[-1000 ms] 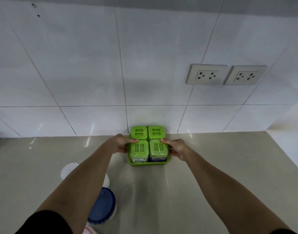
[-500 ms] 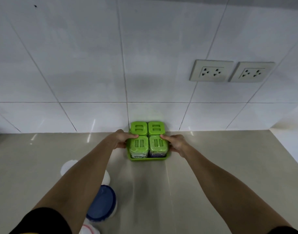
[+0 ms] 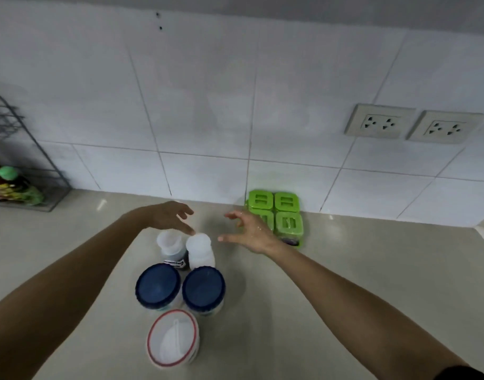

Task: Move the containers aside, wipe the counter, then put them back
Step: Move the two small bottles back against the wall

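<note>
A green tray of several green-lidded jars point(image 3: 279, 212) stands against the tiled wall. Closer to me is a cluster of containers: two small white-capped jars point(image 3: 198, 249), two blue-lidded tubs point(image 3: 158, 286), and a white tub with a red-rimmed lid point(image 3: 173, 342). My left hand point(image 3: 169, 216) hovers open just above and behind the white-capped jars. To the right of those jars, my right hand point(image 3: 249, 231) is open with fingers spread, in front of the green tray's left side. Neither hand holds anything.
The beige counter point(image 3: 358, 259) meets the white tiled wall, which has two sockets point(image 3: 378, 122) at the right. A wire rack with packets point(image 3: 15, 185) stands at the far left. The counter ends at a corner on the right.
Both hands have let go of the green tray, now left against the wall, and have moved left over the white-capped jars. The view has swung left and down.
</note>
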`<state>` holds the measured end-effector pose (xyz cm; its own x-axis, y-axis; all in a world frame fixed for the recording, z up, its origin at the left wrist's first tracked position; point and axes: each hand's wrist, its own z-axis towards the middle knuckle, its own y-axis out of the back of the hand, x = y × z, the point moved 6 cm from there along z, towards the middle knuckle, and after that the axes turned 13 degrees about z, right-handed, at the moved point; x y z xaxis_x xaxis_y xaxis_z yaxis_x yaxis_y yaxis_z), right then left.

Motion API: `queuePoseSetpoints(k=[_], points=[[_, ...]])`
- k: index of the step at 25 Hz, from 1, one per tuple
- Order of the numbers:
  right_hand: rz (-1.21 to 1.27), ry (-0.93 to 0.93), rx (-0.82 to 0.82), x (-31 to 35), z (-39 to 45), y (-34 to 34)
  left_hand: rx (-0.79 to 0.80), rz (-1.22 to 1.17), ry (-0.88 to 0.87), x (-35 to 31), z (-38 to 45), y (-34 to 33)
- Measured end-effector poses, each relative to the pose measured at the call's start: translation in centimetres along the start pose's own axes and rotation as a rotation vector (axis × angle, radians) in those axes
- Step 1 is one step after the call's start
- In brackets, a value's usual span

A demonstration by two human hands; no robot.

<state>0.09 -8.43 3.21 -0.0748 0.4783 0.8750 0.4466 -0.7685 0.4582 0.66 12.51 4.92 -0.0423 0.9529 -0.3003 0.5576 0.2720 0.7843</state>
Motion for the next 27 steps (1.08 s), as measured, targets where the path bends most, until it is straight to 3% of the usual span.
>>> queuePoseSetpoints(k=[4, 9, 14, 27], points=[[-0.108, 0.033, 0.126, 2.1, 0.0, -6.0, -0.024, 0.149, -0.02, 2.7, -2.9, -2.0], [-0.369, 0.126, 0.024, 3.0, 0.1, -7.1, -0.334, 0.275, -0.08, 3.0, -3.0, -2.9], [-0.306, 0.081, -0.08, 1.7, -1.7, -3.8, -0.423, 0.267, -0.117, 0.0, -3.0, -3.1], [-0.387, -0.18, -0.087, -8.1, -9.9, 16.4, -0.186, 0.225, -0.365, -21.4, 2.5, -8.9]])
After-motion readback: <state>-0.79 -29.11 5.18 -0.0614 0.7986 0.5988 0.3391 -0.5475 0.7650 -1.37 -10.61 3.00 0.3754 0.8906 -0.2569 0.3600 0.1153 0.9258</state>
